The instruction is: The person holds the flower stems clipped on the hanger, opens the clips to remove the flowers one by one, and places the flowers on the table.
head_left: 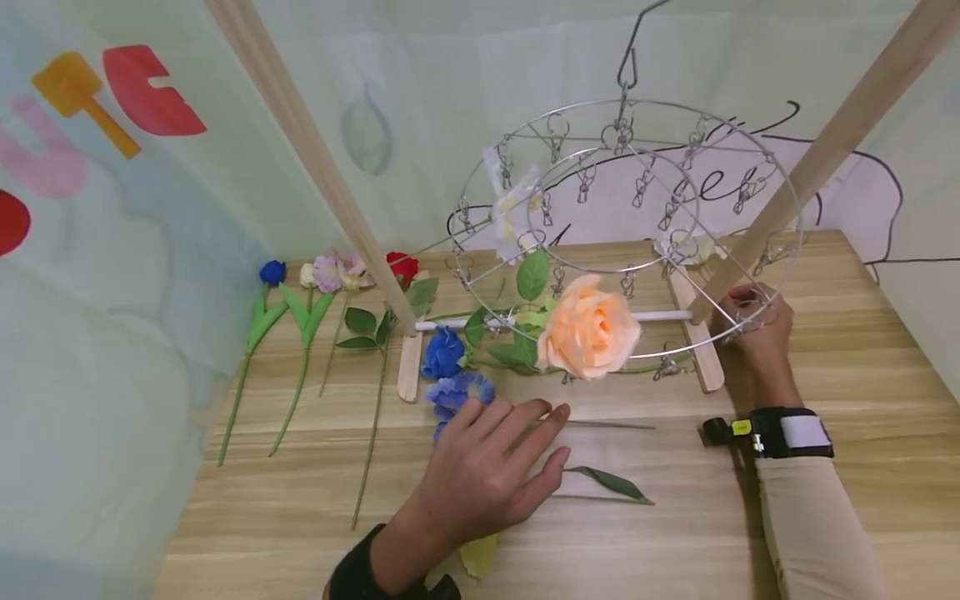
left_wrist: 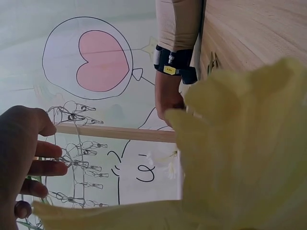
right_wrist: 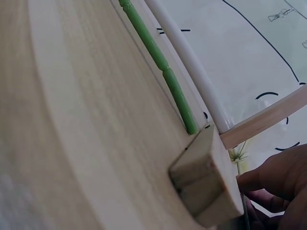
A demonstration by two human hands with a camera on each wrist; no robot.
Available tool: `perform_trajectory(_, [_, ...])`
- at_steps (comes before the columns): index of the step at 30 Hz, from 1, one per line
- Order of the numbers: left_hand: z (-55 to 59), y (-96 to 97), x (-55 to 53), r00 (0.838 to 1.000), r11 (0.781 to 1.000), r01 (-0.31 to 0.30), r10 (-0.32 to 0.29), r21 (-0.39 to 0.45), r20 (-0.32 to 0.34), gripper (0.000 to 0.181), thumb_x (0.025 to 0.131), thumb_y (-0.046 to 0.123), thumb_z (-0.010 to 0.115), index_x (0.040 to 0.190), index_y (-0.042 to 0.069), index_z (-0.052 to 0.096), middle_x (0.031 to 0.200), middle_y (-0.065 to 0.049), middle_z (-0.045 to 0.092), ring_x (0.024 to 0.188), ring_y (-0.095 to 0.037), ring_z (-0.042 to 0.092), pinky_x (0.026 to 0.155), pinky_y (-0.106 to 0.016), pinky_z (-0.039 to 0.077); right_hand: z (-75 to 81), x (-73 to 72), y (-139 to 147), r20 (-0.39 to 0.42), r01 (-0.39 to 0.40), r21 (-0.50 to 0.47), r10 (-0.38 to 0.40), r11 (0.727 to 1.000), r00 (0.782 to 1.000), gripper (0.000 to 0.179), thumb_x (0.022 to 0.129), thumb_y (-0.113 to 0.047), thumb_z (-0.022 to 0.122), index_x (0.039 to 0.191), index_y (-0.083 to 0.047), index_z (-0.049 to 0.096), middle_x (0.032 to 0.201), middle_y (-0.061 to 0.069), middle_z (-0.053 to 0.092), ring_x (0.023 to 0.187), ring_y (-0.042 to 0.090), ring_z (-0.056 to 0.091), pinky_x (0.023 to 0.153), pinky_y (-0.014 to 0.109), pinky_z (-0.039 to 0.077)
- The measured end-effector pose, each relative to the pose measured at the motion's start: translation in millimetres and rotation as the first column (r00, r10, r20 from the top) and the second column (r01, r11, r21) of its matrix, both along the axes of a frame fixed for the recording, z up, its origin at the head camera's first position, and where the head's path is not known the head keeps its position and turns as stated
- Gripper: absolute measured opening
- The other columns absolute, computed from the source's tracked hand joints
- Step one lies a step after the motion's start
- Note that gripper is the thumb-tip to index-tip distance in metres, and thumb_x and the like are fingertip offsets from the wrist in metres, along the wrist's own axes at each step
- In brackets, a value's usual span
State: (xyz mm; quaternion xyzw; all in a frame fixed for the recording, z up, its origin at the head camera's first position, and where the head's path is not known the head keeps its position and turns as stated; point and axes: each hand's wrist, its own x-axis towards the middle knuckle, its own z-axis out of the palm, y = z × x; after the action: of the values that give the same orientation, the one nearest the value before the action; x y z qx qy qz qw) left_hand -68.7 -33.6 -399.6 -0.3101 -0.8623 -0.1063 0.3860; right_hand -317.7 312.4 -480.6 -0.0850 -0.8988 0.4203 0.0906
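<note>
- Nearest: yellow flower (head_left: 480, 557) on tabletop, under/beside L wrist; petals fill much of the L wrist cam.
- L hand (head_left: 491, 471): palm down, fingers loosely spread w/ slight bend, nothing in grip. Hovers or rests just by the blue ruffled flower (head_left: 461, 392); can't tell if touching.
- Leafed stem (head_left: 611, 482) lies to R of L thumb, long axis roughly side to side.
- Peach rose (head_left: 592, 329): beyond L fingertips & a bit to R, near; L is the nearer hand to it.
- R hand (head_left: 759, 323): outside the R wooden foot (head_left: 708, 367), well apart from L hand. Fingers curled in; R wrist cam shows thumb & fingers at a thin green stem (right_wrist: 239, 167), prob. a pinch; exact grip part hidden.
- White flower (head_left: 708, 248): prob. that stem's head, just beyond R fingers & to their L, partly behind the R post (head_left: 817, 167). R hand much nearer. Long axis looks to run from R fingers away twd backdrop; post btwn flower & wearer.
- Clip rack (head_left: 619, 133): hangs above, L of R hand & over the rose; R post is close alongside.
</note>
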Motion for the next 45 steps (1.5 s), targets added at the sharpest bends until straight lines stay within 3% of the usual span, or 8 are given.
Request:
perform_trajectory(6, [-0.5, -0.6, 0.3, 1.0, 1.0, -0.009, 0.009, -0.001, -0.01, 0.033, 0.102, 0.032, 0.061, 0.119, 0.012, 0.081, 0.106, 0.0, 0.077, 0.074, -0.015, 0.059, 0.062, -0.027, 0.038, -9.3, -9.8, -3, -0.061, -0.015, 0.022, 0.016, 1.0, 0.998, 0.023, 0.093, -0.015, 0.067, 0.102, 0.006, 0.071, 0.072, -0.025, 0.055, 0.061, -0.021, 0.04, 0.065, 0.011, 0.034])
perform_trajectory(13, [-0.8, -1.0, 1.9, 1.0, 1.0, -0.015, 0.015, -0.001, 0.009, 0.034, 0.103, 0.032, 0.06, 0.12, 0.012, 0.08, 0.107, 0.0, 0.077, 0.074, -0.015, 0.059, 0.063, -0.027, 0.038, -10.2, -9.3, -7, -0.068, -0.014, 0.066, 0.019, 0.998, 0.997, 0.026, 0.093, -0.016, 0.066, 0.105, 0.006, 0.072, 0.102, 0.026, 0.075, 0.063, -0.017, 0.038, 0.068, 0.017, 0.035])
perform_trajectory(22, [2.3, -2.2, 0.0, 0.999, 1.0, -0.008, 0.009, 0.027, -0.051, 0.032, 0.102, 0.029, 0.06, 0.118, 0.01, 0.08, 0.105, -0.001, 0.078, 0.072, -0.016, 0.059, 0.063, -0.028, 0.037, -2.7, -4.8, -3, -0.021, -0.014, 0.05, 0.015, 0.999, 1.0, 0.029, 0.094, -0.018, 0.064, 0.109, 0.006, 0.071, 0.1, 0.021, 0.074, 0.064, -0.017, 0.039, 0.069, 0.016, 0.036])
perform_trajectory(26, [6.1, -3.7, -1.8, 0.993, 0.998, -0.008, 0.016, 0.065, -0.115, 0.028, 0.1, 0.025, 0.063, 0.114, 0.009, 0.081, 0.102, -0.002, 0.078, 0.068, -0.016, 0.059, 0.061, -0.029, 0.035, 5.7, -2.3, 2, 0.028, -0.068, 0.07, 0.066, 0.995, 0.997, 0.036, 0.097, -0.022, 0.064, 0.115, 0.008, 0.073, 0.116, 0.03, 0.073, 0.07, -0.012, 0.043, 0.071, 0.017, 0.038])
perform_trajectory(31, [11.5, -6.6, -4.1, 0.982, 0.983, -0.025, 0.058, 0.179, -0.179, 0.022, 0.098, 0.018, 0.064, 0.102, 0.006, 0.082, 0.094, -0.004, 0.078, 0.066, -0.018, 0.059, 0.058, -0.029, 0.035, 23.0, 2.7, 8, 0.092, -0.08, 0.048, 0.075, 0.996, 0.993, 0.049, 0.103, -0.032, 0.06, 0.127, 0.01, 0.067, 0.122, 0.03, 0.069, 0.091, 0.016, 0.058, 0.076, 0.022, 0.041])
perform_trajectory(36, [14.9, -15.0, -9.6, 0.964, 0.948, -0.06, 0.136, 0.312, -0.227, 0.019, 0.097, 0.013, 0.063, 0.092, 0.002, 0.078, 0.089, -0.009, 0.075, 0.068, -0.024, 0.063, 0.055, -0.034, 0.041, 57.1, 10.0, 13, 0.048, 0.051, -0.003, -0.051, 0.999, 0.998, 0.037, 0.103, -0.034, 0.06, 0.115, 0.0, 0.07, 0.092, -0.006, 0.065, 0.086, 0.009, 0.057, 0.07, 0.016, 0.042])
perform_trajectory(41, [13.2, -25.4, -14.4, 0.964, 0.913, -0.159, 0.226, 0.375, -0.143, 0.02, 0.099, 0.016, 0.063, 0.098, -0.002, 0.073, 0.095, -0.015, 0.074, 0.074, -0.03, 0.065, 0.057, -0.042, 0.047, 95.0, 27.3, 5, -0.075, 0.17, -0.16, -0.183, 0.972, 0.98, 0.01, 0.105, -0.031, 0.059, 0.095, -0.032, 0.062, 0.087, -0.025, 0.052, 0.081, -0.008, 0.052, 0.07, 0.011, 0.043])
perform_trajectory(45, [11.5, -33.2, -18.4, 0.969, 0.886, -0.206, 0.244, 0.415, -0.039, 0.023, 0.099, 0.014, 0.064, 0.108, -0.006, 0.069, 0.103, -0.02, 0.072, 0.089, -0.037, 0.068, 0.071, -0.05, 0.055, 117.8, 45.3, -9, -0.175, 0.215, -0.186, -0.248, 0.959, 0.953, 0.009, 0.108, -0.032, 0.056, 0.105, -0.032, 0.065, 0.09, -0.026, 0.052, 0.085, -0.006, 0.051, 0.075, 0.014, 0.04])
